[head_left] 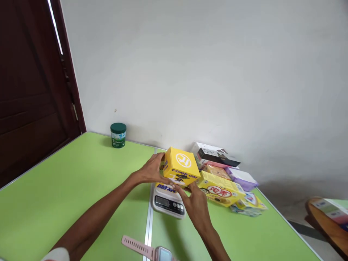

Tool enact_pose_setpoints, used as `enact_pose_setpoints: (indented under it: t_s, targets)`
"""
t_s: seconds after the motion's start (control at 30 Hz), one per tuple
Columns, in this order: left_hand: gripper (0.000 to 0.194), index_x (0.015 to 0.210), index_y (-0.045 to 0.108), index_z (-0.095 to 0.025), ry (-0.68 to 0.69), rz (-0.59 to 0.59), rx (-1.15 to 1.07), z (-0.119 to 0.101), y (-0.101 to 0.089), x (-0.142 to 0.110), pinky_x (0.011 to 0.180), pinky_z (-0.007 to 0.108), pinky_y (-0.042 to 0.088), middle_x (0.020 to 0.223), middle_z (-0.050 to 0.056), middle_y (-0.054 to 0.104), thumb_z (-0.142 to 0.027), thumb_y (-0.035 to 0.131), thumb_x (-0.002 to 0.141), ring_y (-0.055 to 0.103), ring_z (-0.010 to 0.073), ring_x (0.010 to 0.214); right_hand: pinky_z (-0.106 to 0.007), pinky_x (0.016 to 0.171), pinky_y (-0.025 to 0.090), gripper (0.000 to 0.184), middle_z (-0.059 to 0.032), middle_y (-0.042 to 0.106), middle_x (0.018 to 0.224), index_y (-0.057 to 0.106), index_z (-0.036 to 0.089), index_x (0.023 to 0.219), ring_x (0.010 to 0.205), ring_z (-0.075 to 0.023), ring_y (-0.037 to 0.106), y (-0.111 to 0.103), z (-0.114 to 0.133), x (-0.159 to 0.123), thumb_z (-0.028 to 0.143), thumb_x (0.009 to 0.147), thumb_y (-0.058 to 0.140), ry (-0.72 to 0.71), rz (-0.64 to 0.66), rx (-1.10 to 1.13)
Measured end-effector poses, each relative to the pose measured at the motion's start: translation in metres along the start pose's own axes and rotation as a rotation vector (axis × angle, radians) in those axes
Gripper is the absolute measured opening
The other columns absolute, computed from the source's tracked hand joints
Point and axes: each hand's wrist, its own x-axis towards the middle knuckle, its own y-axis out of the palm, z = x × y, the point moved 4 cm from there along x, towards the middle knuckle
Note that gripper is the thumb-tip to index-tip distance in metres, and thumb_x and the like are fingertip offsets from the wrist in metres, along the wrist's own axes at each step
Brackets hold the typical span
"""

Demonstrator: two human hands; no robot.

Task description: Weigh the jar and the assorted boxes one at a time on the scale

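A yellow box (181, 166) printed "COME ON" is held between both hands just above a small white kitchen scale (168, 201). My left hand (151, 170) grips its left side, fingers wrapped round the back. My right hand (196, 203) holds its lower front edge from beneath. Part of the scale's platform is hidden behind the box.
A pile of boxes lies to the right: a yellow one (220, 189), a black-and-white one (214, 154), a purple one (241, 178). A green-lidded jar (118, 135) stands by the wall. A pink-strapped watch (148, 249) lies on the green table (67, 188). A dark door is left.
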Motion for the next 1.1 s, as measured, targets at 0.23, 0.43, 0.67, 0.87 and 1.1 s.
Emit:
enact_pose_setpoints:
  t_s: [0.23, 0.43, 0.67, 0.87, 1.1]
  targets:
    - [0.09, 0.141, 0.054, -0.021, -0.116, -0.05, -0.088, 0.033, -0.089, -0.003, 0.094, 0.044, 0.057, 0.141, 0.014, 0.062, -0.038, 0.091, 0.061, 0.059, 0.0348, 0.128, -0.042, 0.076, 0.062, 0.036, -0.015, 0.08, 0.104, 0.064, 0.019, 0.11, 0.088, -0.0307, 0.077, 0.094, 0.039, 0.063, 0.046, 0.087, 0.067, -0.108, 0.097, 0.089]
    - [0.091, 0.14, 0.055, -0.022, -0.274, -0.097, -0.3, 0.111, -0.125, -0.01, 0.092, 0.046, 0.059, 0.131, 0.014, 0.069, -0.04, 0.091, 0.058, 0.068, 0.0327, 0.117, -0.043, 0.081, 0.06, 0.031, -0.0157, 0.078, 0.106, 0.062, 0.017, 0.114, 0.093, -0.0312, 0.075, 0.191, 0.027, 0.093, 0.031, 0.087, 0.066, -0.083, 0.132, 0.051]
    - [0.073, 0.128, 0.06, -0.019, -0.234, -0.27, -0.291, 0.157, -0.117, -0.001, 0.098, 0.05, 0.057, 0.121, 0.013, 0.072, -0.037, 0.087, 0.063, 0.07, 0.0308, 0.113, -0.044, 0.085, 0.056, 0.039, -0.0182, 0.072, 0.114, 0.058, 0.015, 0.124, 0.102, -0.0328, 0.07, 0.222, 0.022, 0.116, 0.023, 0.087, 0.062, -0.087, 0.048, -0.096]
    - [0.043, 0.123, 0.061, -0.018, -0.352, -0.594, 0.166, 0.184, -0.098, -0.024, 0.107, 0.051, 0.051, 0.124, 0.015, 0.068, -0.035, 0.071, 0.085, 0.063, 0.0323, 0.123, -0.043, 0.09, 0.054, 0.039, -0.0173, 0.069, 0.118, 0.056, 0.017, 0.126, 0.108, -0.0327, 0.068, 0.242, 0.026, 0.138, 0.022, 0.088, 0.063, -0.04, 0.079, -0.118]
    - [0.03, 0.117, 0.063, -0.02, -0.4, -0.678, 0.233, 0.204, -0.096, -0.022, 0.095, 0.045, 0.056, 0.116, 0.014, 0.07, -0.033, 0.065, 0.089, 0.068, 0.0304, 0.112, -0.041, 0.088, 0.052, 0.036, -0.0191, 0.069, 0.119, 0.055, 0.014, 0.125, 0.106, -0.0319, 0.068, 0.259, 0.034, 0.161, 0.02, 0.091, 0.064, 0.016, 0.102, -0.148]
